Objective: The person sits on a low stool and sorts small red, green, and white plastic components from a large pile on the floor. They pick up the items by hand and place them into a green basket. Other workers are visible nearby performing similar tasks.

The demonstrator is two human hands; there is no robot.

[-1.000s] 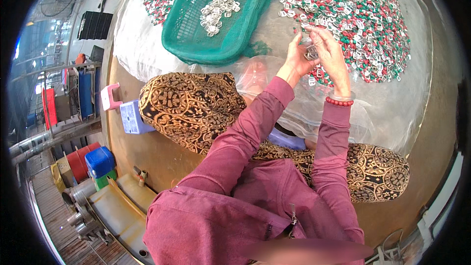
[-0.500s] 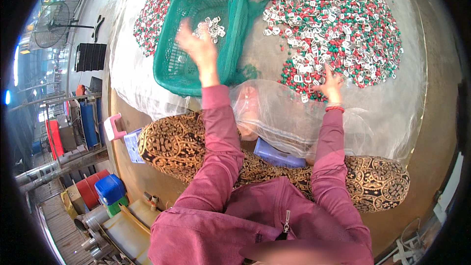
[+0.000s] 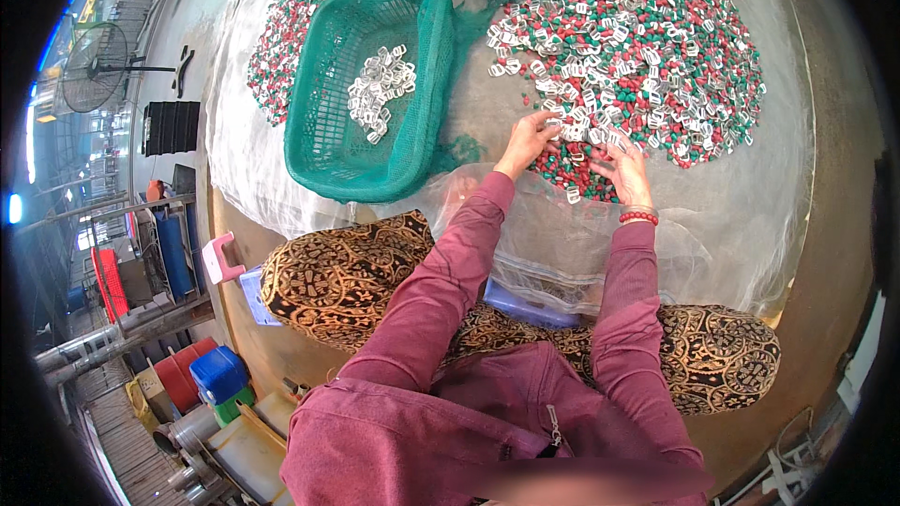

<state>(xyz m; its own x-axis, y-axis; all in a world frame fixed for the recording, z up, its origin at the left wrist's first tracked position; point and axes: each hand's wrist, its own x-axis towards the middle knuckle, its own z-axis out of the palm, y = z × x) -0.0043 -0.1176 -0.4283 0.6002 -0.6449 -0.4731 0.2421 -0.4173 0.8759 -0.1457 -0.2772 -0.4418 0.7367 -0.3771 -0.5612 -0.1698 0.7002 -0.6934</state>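
A wide heap of white slide buckles mixed with small red and green pellets lies in front of me to the right. At its near edge, my left hand is closed, thumb and fingertips pinched on a white buckle among the others. Close beside it, my right hand rests on the near edge with fingers apart, touching buckles and pellets; its fingertips are partly lost among them. To the left stands a green plastic basket lined with green netting, holding a small pile of white buckles.
Sheer white netting spreads under the heap and toward my knees. Another red and green pellet heap lies behind the basket. A pink stool stands at the left, and a fan farther off.
My left hand has moved from above the basket right to the heap's near edge, its fingers closing. The right hand has shifted slightly down. More of the basket's buckles now show.
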